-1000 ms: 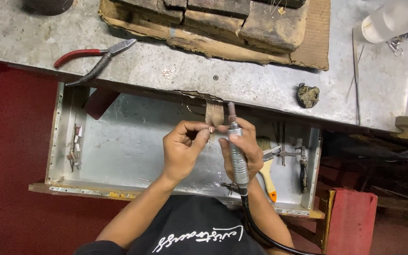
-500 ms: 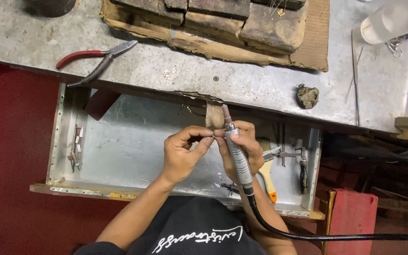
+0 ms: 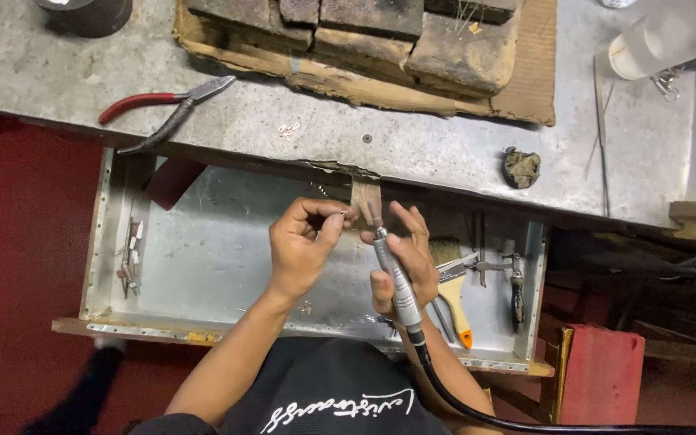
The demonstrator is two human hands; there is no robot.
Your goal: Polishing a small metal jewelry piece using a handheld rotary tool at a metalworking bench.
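A grey, scuffed metal worktop [image 3: 412, 145] runs across the upper part of the view, above a red floor [image 3: 10, 266]. On it lie red-handled pliers [image 3: 167, 109] at the left, a slab of worn cardboard [image 3: 525, 89] carrying dark bricks [image 3: 380, 24] in the middle, and a small dark lump [image 3: 521, 167] toward the right. A shallow metal tray [image 3: 203, 258] is pulled out under the worktop's front edge; a paintbrush [image 3: 451, 282] with a yellow handle and some small metal tools [image 3: 497, 266] lie in its right end, and a few tiny bits rest at its left wall. A red box [image 3: 602, 370] stands on the floor at the lower right.

Both hands are raised over the tray, close together and just beside a wooden peg [image 3: 364, 197] jutting from the worktop edge. The left hand [image 3: 304, 250] is curled, thumb and forefinger pinched in a tight grip on a tiny metal piece [image 3: 343, 214]. The right hand [image 3: 404, 258] has its grip clenched around a slim silver rotary handpiece [image 3: 392, 270], held nearly upright with the tip near the tiny piece; whether they touch I cannot tell. A black cable [image 3: 461, 407] trails from the handpiece toward the lower right
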